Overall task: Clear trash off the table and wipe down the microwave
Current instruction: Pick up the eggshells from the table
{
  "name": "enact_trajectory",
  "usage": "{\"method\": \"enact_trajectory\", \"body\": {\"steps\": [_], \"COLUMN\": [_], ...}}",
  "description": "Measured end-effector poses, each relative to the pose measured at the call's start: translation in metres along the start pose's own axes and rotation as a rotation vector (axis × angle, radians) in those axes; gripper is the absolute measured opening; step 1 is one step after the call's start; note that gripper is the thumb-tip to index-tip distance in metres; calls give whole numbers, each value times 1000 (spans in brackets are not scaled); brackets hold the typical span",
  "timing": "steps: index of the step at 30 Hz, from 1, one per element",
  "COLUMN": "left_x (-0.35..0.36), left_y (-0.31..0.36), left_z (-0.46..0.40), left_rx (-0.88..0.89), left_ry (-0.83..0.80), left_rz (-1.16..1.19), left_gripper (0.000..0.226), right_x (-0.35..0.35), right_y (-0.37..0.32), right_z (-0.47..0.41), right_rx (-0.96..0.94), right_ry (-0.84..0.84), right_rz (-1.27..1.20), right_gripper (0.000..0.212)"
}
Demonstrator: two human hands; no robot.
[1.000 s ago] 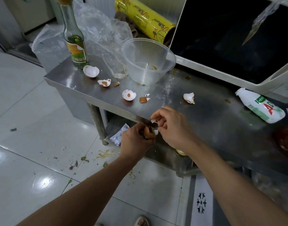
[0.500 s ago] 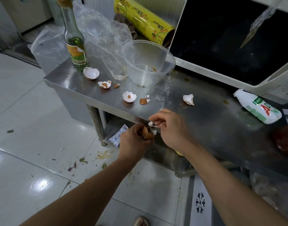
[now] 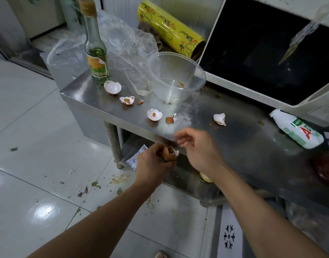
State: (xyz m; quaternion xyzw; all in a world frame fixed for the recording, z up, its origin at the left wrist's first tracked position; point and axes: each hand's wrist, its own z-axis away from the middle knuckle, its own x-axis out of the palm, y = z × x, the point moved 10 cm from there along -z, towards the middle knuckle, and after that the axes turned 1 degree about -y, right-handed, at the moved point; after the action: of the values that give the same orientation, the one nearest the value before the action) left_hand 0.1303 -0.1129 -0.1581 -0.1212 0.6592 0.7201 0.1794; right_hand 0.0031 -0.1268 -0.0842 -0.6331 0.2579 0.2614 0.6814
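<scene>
Several eggshell pieces lie scattered on the steel bench (image 3: 240,138): a half shell (image 3: 112,87) just beside the glass bottle (image 3: 96,58), a broken piece (image 3: 126,100) with a small chip (image 3: 140,102) next to it, a cupped shell (image 3: 154,114), a brown fragment (image 3: 169,120), and a white piece (image 3: 219,119) farther right. Left hand (image 3: 154,164) is below the bench's front edge, fingers curled round a clutch of collected shells (image 3: 169,154), brown and white. Right hand (image 3: 199,149) hovers over the front edge just beside the left; fingers loosely bent and spread, holding nothing, somewhat motion-blurred. Clear plastic bowl (image 3: 176,79) stands upright behind the shells, a brown smear inside. Crumpled clear plastic bag (image 3: 122,43) lies between bottle and bowl. Yellow cling-wrap roll (image 3: 171,28) lies behind the bowl. Microwave (image 3: 271,53) occupies the bench's far right, dark door facing out. White drink bottle (image 3: 297,129) lies on its side in front of it. Floor tiles (image 3: 39,127) show stains and scraps.
</scene>
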Motion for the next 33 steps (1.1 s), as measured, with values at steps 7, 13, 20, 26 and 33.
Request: {"method": "enact_trajectory", "body": {"steps": [7,13,20,26,33], "left_x": [-15,-16,-24,-28,-22], "left_y": [-7,-11,-8,-16,-30], "left_z": [-1,-3,-4,-6,-14], "left_rx": [-5,-39,-27,-39,-90], "left_ry": [1,-11,0,5,8], "left_rz": [-18,-15,11,-26,-49], "left_gripper": [41,43,41,41,43], "right_x": [-50,-12,-17,9,14], "right_y": [21,-6,-16,-25,-31], "right_z": [-10,6,-33,-51,-19], "right_rx": [249,91,113,31,-142], "right_ry": [186,65,19,-54,-60], "right_rz": [282,340,271,345,308], "right_gripper": [40,37,61,48,43]}}
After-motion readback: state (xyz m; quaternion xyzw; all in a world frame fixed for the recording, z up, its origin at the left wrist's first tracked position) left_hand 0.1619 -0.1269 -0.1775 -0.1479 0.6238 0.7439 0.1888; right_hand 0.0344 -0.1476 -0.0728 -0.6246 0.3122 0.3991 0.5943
